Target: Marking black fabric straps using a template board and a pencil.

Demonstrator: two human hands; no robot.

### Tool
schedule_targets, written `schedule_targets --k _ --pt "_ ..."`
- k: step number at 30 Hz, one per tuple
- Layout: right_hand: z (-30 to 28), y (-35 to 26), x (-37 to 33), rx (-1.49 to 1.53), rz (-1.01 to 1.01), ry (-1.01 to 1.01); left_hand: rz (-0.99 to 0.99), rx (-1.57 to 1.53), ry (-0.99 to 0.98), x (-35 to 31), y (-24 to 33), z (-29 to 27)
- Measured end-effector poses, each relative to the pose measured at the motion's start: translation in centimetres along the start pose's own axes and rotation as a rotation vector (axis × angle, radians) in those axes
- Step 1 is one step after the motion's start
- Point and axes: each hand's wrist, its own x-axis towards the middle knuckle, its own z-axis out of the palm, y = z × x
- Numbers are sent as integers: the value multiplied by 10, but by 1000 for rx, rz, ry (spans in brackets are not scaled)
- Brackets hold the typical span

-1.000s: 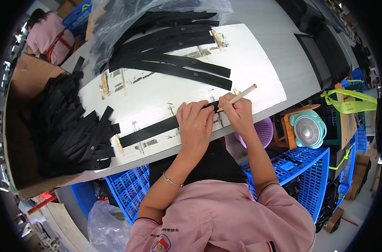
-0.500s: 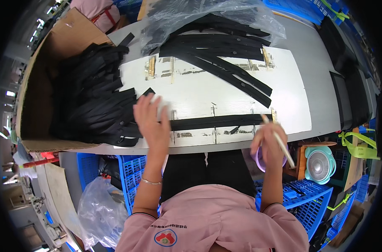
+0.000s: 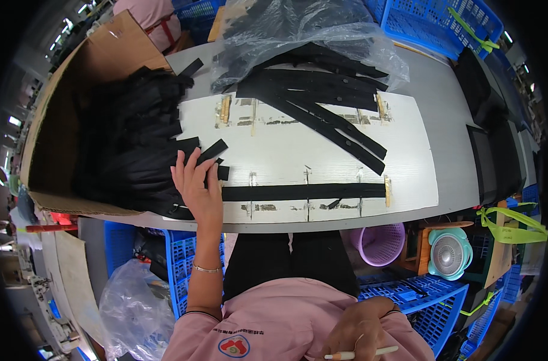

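Observation:
A flat black strip lies lengthwise along the near side of a white marked board. By its left end is my left hand, fingers apart, over the edge of a heap of black strips. Short strip ends stick out beside its fingertips; whether the fingers touch them I cannot tell. Drawn back close to my body, my right hand is closed around a slim whitish pen. More black strips lie across the board's far side, two of them slanting toward the near right.
A cardboard box stands open around the heap at left. Clear plastic sheeting covers material at the back. Dark boxy objects line the right edge. Below the table are a purple basket, blue crates and a small fan.
My right hand has come from the strip's right end back to my body, still with the pen. My left hand has shifted left onto the heap's edge. The whole view has tilted slightly.

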Motion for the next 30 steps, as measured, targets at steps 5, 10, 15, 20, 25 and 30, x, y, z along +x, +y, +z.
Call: schedule_targets --k 5,10,15,20,25,30 --pt "-4 -2 -12 -103 71 -149 63 -379 -372 -10 60 -24" --pt "-5 -5 -2 -32 -19 -36 263 -600 -771 -45 109 15" --pt "-2 -6 -13 -346 38 -121 501 -562 -636 -44 151 75" --pt "-16 -34 -26 -406 -48 9 434 -590 -647 -43 160 92" --pt "-30 -62 -60 -1012 -93 764 252 -648 -454 -30 151 58" --pt "-79 -68 -94 -2283 576 1101 163 -498 -443 -35 111 28"
